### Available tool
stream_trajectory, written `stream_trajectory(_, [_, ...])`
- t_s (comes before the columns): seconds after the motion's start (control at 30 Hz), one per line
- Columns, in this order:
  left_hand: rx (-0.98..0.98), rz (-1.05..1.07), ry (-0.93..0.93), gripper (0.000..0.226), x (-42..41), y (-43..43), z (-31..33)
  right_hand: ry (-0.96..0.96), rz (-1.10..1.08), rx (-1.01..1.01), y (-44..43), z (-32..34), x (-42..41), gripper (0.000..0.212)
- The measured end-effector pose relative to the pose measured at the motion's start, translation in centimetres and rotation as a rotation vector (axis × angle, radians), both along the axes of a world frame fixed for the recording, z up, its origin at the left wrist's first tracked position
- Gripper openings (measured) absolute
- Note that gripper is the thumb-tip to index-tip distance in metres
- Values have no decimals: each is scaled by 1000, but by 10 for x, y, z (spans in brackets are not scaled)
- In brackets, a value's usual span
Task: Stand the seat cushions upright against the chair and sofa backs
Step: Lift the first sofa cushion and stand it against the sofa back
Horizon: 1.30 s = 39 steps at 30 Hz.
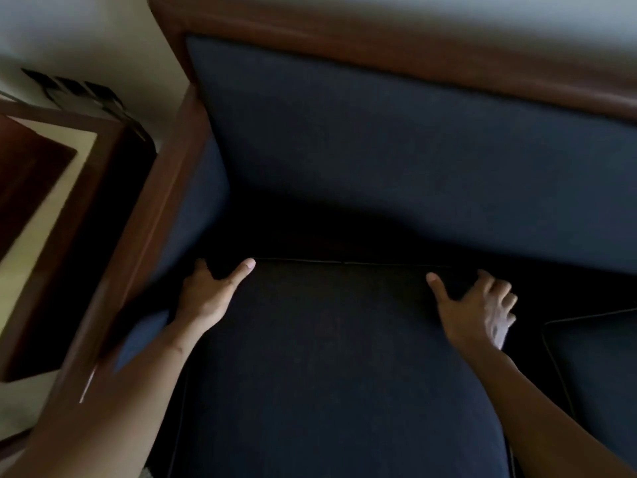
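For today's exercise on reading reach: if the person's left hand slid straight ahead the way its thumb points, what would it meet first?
Probably the dark gap behind the seat cushion, then the sofa back. The left hand already grips the cushion's far corner; depth in the shadow is unclear.

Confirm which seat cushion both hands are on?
The left cushion, beside the armrest. Left hand and right hand hold its back corners; the right cushion is untouched.

Living room: wood-framed sofa (pixel 379 39), side table (pixel 69 236).

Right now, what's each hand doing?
Left hand: gripping the cushion at its far left corner.
Right hand: gripping the same cushion's far right corner.
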State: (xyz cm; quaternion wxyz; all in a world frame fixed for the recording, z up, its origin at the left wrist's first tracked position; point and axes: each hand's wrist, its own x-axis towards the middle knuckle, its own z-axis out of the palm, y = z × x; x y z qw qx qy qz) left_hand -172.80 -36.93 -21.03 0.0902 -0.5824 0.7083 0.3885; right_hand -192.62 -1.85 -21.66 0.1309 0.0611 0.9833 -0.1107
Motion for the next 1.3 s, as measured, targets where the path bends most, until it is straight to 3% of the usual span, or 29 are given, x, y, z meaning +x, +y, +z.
stream_trajectory(0.1, [26, 83, 45, 96, 2, -6, -11, 78, -97, -78, 3, -12, -4, 108])
stream_trajectory(0.2, [99, 188, 131, 57, 2, -9, -12, 6, -204, -155, 4, -15, -5, 120])
stream_trajectory(0.33, [115, 256, 221, 72, 1, -4, -3, -128, -235, -165, 7, -4, -12, 120])
stream_trajectory(0.43, [45, 276, 281, 63, 7, 3, 13, -109, -253, -210, 8, 15, -9, 117])
stream_trajectory(0.7, [-79, 295, 570, 66, 16, 25, 119, 156, -195, -492, 29, 133, 14, 95])
stream_trajectory(0.87, [0, 163, 819, 77, 22, 35, 201, 313, -140, -721, 56, 211, 37, 91])
stream_trajectory(1.0, [25, -173, 609, 118, 52, 41, 241, 195, -12, -696, 93, 252, 70, 96])
stream_trajectory(1.1, [19, -444, 326, 147, 71, 43, 256, 28, 131, -445, 115, 260, 85, 116])
stream_trajectory(1.2, [-96, -690, 86, 137, 84, 46, 268, 93, 484, -56, 114, 260, 90, 124])
stream_trajectory(1.3, [-180, -803, 44, 108, 92, 54, 276, 71, 812, 105, 76, 264, 100, 124])
